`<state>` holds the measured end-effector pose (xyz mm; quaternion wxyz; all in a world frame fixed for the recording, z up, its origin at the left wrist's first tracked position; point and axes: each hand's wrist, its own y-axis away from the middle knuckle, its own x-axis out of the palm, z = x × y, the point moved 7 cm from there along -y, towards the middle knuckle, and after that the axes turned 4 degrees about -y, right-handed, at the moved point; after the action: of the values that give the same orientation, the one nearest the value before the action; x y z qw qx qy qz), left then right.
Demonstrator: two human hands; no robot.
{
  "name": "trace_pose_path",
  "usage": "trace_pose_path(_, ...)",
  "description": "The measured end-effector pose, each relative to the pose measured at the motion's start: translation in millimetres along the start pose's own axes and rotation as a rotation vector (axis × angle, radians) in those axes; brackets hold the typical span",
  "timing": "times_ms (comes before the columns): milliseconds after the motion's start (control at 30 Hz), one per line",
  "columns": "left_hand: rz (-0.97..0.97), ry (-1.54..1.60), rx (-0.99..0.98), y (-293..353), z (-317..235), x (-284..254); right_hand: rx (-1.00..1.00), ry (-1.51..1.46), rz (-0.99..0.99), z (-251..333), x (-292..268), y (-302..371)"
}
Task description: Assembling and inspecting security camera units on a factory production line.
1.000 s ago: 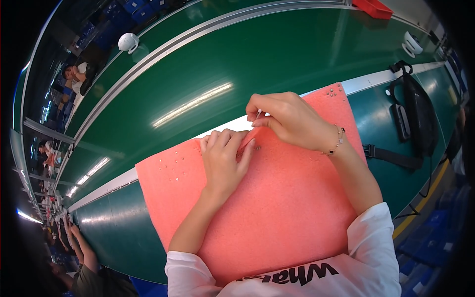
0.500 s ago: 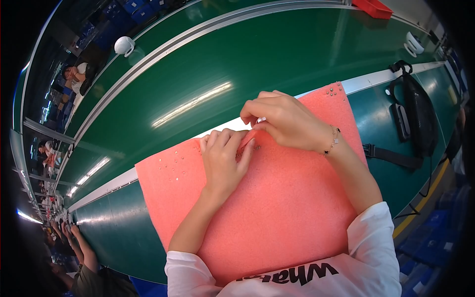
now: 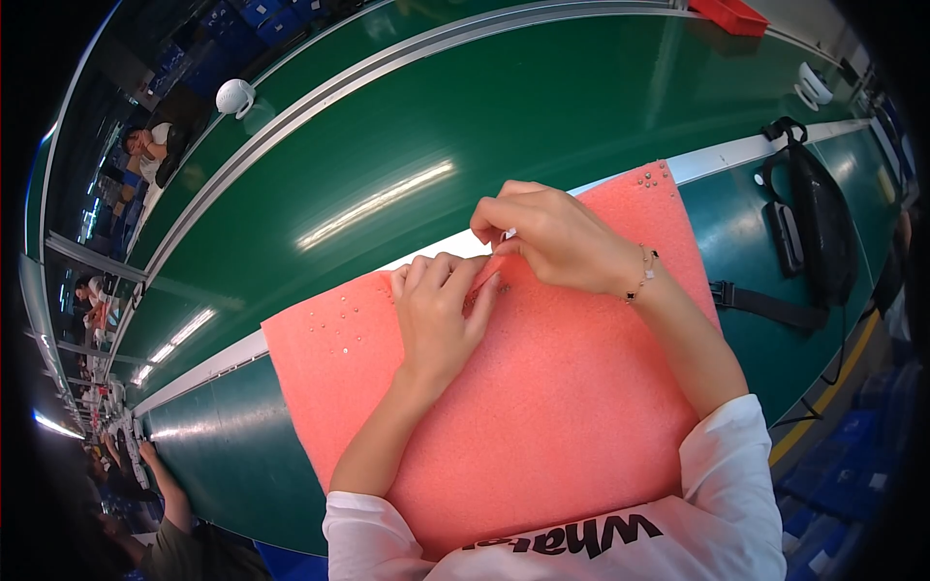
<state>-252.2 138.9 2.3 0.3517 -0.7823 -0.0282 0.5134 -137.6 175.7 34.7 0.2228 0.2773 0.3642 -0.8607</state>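
In the head view: left hand (image 3: 441, 300) laid low on the mat (image 3: 542, 407) at the middle of its far edge, forearm slanting in from the near edge, fingers bent, seemingly closed on a pink strip (image 3: 484, 272); hard to tell if part of the mat. Just beside, right hand (image 3: 547, 230) arched, fingers curled, pinching a small white piece (image 3: 510, 233). Pink, matte mat, spread along the near side of the bench (image 3: 223, 426), with shiny beads (image 3: 343, 326) near both far corners. Toward the bench's far right, red bin (image 3: 731, 17), contents indistinct.
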Motion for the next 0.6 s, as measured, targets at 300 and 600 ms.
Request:
trace_pose_path(300,-0.013,0.008,-0.001,0.8,1.8,-3.5,0.053,-0.033,0.049,-7.5,-1.2,-1.9)
trace_pose_path(600,-0.016,0.015,-0.002,1.7,4.0,-1.5,0.065,-0.025,-0.035,-6.3,-10.6,-2.5)
